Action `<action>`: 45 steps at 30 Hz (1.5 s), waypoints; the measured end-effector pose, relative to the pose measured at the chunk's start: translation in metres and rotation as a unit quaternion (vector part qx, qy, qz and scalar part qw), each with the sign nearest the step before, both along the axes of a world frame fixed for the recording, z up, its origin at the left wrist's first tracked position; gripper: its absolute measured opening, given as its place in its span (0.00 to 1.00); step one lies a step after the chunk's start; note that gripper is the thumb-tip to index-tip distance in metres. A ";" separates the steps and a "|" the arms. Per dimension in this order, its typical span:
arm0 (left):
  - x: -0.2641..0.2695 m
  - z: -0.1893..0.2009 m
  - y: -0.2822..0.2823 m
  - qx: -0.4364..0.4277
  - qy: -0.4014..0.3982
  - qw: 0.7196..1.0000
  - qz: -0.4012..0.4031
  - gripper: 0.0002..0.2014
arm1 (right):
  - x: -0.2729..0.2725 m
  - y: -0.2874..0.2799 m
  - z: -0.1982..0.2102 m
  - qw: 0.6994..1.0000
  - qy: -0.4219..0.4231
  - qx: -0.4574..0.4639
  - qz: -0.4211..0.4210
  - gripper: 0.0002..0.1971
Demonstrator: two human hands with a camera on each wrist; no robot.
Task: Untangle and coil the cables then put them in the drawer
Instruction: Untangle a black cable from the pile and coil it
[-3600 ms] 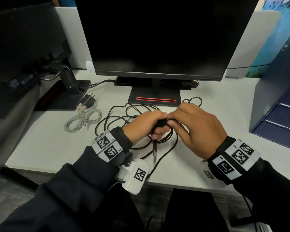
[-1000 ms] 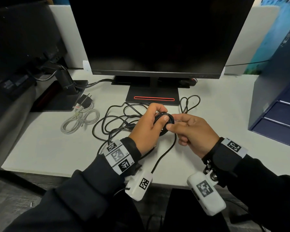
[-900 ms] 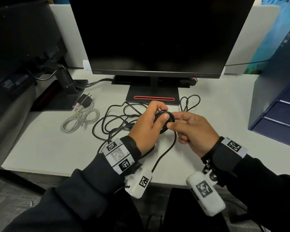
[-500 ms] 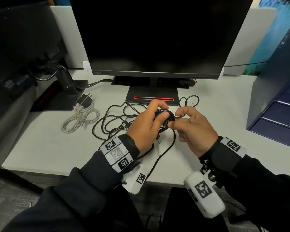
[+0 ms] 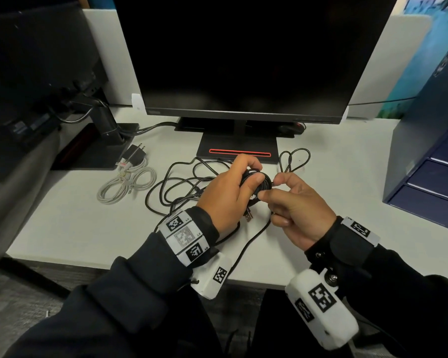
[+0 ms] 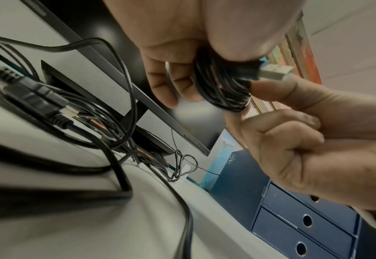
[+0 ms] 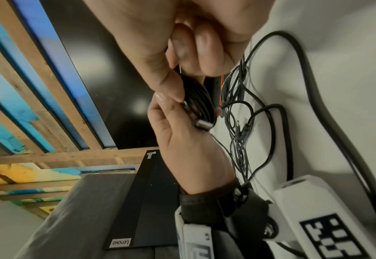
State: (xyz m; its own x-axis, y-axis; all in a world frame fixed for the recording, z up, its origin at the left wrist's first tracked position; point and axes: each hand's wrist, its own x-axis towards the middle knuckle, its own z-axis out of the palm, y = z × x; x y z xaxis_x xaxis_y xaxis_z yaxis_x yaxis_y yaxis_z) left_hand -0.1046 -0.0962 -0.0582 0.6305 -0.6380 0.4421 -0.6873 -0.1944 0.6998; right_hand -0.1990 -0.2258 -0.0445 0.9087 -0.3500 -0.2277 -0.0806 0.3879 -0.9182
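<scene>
A thin black cable is wound into a small tight coil [image 5: 259, 182] held just above the desk in front of the monitor base. My left hand [image 5: 247, 178] grips the coil, thumb on top and fingers curled behind it. My right hand [image 5: 268, 189] pinches the coil's right edge between thumb and forefinger. In the left wrist view the coil [image 6: 224, 87] has a metal USB plug [image 6: 275, 71] sticking out by my right thumb. The right wrist view shows the coil [image 7: 201, 103] edge-on between both thumbs. A loose strand [image 5: 243, 249] trails toward the desk's front edge.
A tangle of black cables [image 5: 181, 187] lies left of my hands. A white cable bundle [image 5: 130, 182] with a black plug [image 5: 135, 156] lies farther left. A small black loop [image 5: 294, 160] lies by the monitor base [image 5: 239, 151]. A dark blue drawer unit [image 5: 429, 177], drawers closed, stands at right.
Over the last seconds the black cable has become a small coil in my left hand. My right hand's pinch has shifted round the coil's right edge, and both hands have drifted slightly farther from me.
</scene>
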 end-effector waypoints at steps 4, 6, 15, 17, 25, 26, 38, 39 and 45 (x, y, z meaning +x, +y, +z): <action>0.004 0.001 0.000 -0.023 0.019 0.999 -0.017 0.06 | 0.002 -0.004 0.004 0.999 -0.015 -0.013 0.036 0.16; 0.006 0.001 0.000 -0.035 0.032 0.999 -0.026 0.06 | 0.003 -0.008 0.006 0.997 -0.017 -0.057 0.048 0.17; 0.004 0.003 0.001 -0.060 0.026 0.998 -0.023 0.09 | 0.001 -0.010 0.012 0.994 -0.049 -0.002 0.096 0.15; 0.002 0.005 0.001 -0.071 0.024 0.997 -0.020 0.09 | 0.000 -0.008 0.013 0.993 -0.063 -0.005 0.100 0.15; -0.002 0.007 0.000 -0.112 0.040 0.993 -0.012 0.06 | -0.001 -0.006 0.011 0.979 -0.093 -0.171 0.066 0.16; -0.003 0.006 -0.001 -0.112 0.041 0.993 -0.012 0.05 | 0.000 -0.006 0.009 0.977 -0.087 -0.187 0.050 0.16; -0.006 0.001 -0.005 -0.117 0.104 0.988 -0.012 0.06 | 0.003 -0.009 -0.004 0.995 -0.067 -0.075 -0.021 0.14; -0.005 0.001 -0.006 -0.116 0.119 0.986 -0.012 0.07 | 0.003 -0.010 -0.005 0.995 -0.067 -0.075 -0.016 0.14; 0.001 0.001 -0.007 -0.105 0.210 0.972 -0.004 0.12 | 0.006 -0.014 -0.006 0.974 -0.096 -0.204 -0.001 0.17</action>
